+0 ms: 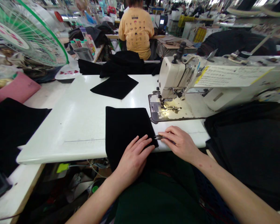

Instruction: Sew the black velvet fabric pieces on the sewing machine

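A black fabric piece lies on the white sewing table, its near end hanging over the front edge. My left hand rests flat on it near its right side, fingers stretched out. In my right hand is a pair of small thread snips, with the tips at the fabric's right edge. Just behind my right hand stands the sewing machine, its needle and presser foot above the metal plate. A second black piece with pointed corners lies farther back on the table.
Stacked black fabric stands to the right, and more black cloth lies at the left. A green fan is at the upper left. Black cloth is heaped along the back edge. A person in a yellow shirt sits beyond.
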The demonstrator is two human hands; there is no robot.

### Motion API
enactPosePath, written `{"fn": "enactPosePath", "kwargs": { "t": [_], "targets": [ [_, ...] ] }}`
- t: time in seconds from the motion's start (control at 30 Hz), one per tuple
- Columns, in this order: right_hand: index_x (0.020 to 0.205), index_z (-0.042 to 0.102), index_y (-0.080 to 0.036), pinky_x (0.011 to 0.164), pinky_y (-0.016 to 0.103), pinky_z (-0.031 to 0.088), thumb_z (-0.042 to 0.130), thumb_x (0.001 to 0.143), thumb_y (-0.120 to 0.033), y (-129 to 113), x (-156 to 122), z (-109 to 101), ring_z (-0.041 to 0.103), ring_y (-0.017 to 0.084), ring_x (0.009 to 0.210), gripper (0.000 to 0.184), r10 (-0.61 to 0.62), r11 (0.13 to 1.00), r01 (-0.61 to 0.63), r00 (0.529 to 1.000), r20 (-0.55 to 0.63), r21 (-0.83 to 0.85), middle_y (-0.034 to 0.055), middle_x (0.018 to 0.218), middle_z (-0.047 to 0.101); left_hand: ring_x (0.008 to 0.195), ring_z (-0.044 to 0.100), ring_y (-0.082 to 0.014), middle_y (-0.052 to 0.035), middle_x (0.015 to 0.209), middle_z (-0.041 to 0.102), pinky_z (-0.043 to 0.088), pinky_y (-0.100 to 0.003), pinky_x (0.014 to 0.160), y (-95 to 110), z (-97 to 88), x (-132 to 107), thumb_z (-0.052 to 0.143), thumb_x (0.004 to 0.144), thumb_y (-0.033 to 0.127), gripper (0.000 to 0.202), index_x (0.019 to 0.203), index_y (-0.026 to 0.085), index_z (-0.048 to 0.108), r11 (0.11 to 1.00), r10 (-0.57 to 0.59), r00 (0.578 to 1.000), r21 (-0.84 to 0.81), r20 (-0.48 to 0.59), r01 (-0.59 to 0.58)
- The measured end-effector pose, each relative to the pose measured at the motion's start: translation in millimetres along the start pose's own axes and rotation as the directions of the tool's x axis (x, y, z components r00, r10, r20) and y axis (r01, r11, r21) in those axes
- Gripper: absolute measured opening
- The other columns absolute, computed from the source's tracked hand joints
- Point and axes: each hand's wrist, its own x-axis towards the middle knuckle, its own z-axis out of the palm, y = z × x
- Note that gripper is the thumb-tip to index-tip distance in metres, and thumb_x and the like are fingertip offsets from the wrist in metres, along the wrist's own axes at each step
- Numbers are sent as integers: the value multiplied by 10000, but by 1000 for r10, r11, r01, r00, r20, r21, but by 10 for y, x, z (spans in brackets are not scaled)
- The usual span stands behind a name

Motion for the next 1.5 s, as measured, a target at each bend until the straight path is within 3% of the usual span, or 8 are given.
{"fn": "enactPosePath", "kwargs": {
  "t": [0.43, 0.67, 0.9, 1.2, 1.5],
  "targets": [
    [1134, 709, -221, 771, 387, 525, 558, 992, -244, -8, 21, 48, 606, 230, 881, 209, -12, 999, 13, 999, -31, 52, 77, 943, 664, 1403, 463, -270, -123, 1390, 614, 411, -528, 1146, -9, -33, -4, 458, 902, 43, 439, 1294, 176, 605, 1000, 16, 1000, -4, 14, -16],
    [1197, 679, -247, 821, 398, 536, 586, 976, -231, 13, 12, 27, 615, 225, 933, 240, -29, 993, 32, 999, -28, 116, 71, 1016, 661, 1393, 475, -261, -128, 1390, 616, 394, -517, 1159, -3, -12, -1, 458, 910, 56, 481, 1376, 149, 533, 1000, 9, 1000, 19, 10, -10],
    [1138, 707, -226, 800, 405, 529, 541, 998, -259, -9, 27, 36, 620, 236, 903, 220, 39, 999, -37, 993, -113, 14, 78, 958, 668, 1384, 485, -253, -113, 1374, 625, 400, -501, 1157, -3, -12, -6, 459, 896, 47, 481, 1346, 176, 571, 1000, -1, 1000, 10, 6, 1],
    [1162, 694, -227, 805, 414, 535, 553, 988, -259, -1, 43, 25, 610, 245, 917, 226, 30, 999, -31, 998, -47, -30, 80, 965, 655, 1336, 529, -255, -124, 1342, 634, 409, -477, 1150, 11, 27, 8, 465, 879, 58, 515, 1376, 162, 552, 998, -21, 1000, 65, -5, 21],
    [1174, 698, -237, 806, 421, 541, 557, 981, -256, 1, 62, 56, 621, 250, 914, 240, 27, 999, -29, 997, -67, -38, 81, 962, 663, 1427, 426, -275, -133, 1508, 503, 408, -498, 1144, 20, 28, -2, 484, 844, 34, 575, 1397, 181, 536, 996, -31, 999, 79, 14, 29]
  ]
}}
